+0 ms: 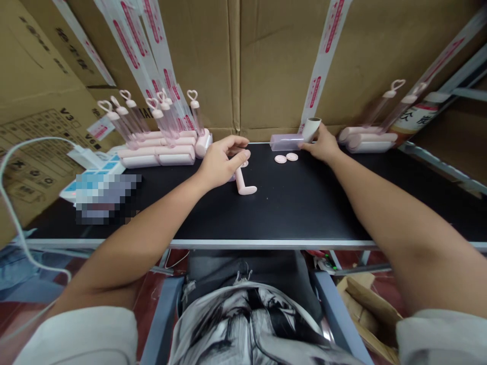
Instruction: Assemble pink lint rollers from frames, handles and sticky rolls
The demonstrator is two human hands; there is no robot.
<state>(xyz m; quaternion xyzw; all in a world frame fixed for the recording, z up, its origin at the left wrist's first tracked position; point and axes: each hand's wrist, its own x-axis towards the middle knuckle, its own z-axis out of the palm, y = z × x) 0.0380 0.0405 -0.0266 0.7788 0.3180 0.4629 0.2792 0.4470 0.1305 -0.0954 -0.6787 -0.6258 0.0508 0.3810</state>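
Observation:
My left hand (222, 161) hovers over the left-middle of the black table, thumb apart from the loosely bent fingers and nothing visible between them. Just below it lies a pale pink L-shaped piece (243, 185), its upper end partly covered by the hand. A small round pink bit also shows by the thumb. My right hand (322, 144) grips a white hollow tube (312, 129), tilted with its open end up. Against that tube lies a translucent lilac box-like piece (286, 142). Two pink scalloped discs (286, 158) rest in front of it.
Pink rollers with clear heart-topped tubes (160, 152) stand at the back left, more rollers (367, 141) at the back right beside a labelled bottle (418, 114). A white power strip (93, 177) with a cable sits left. Cardboard boxes (274, 66) wall the back.

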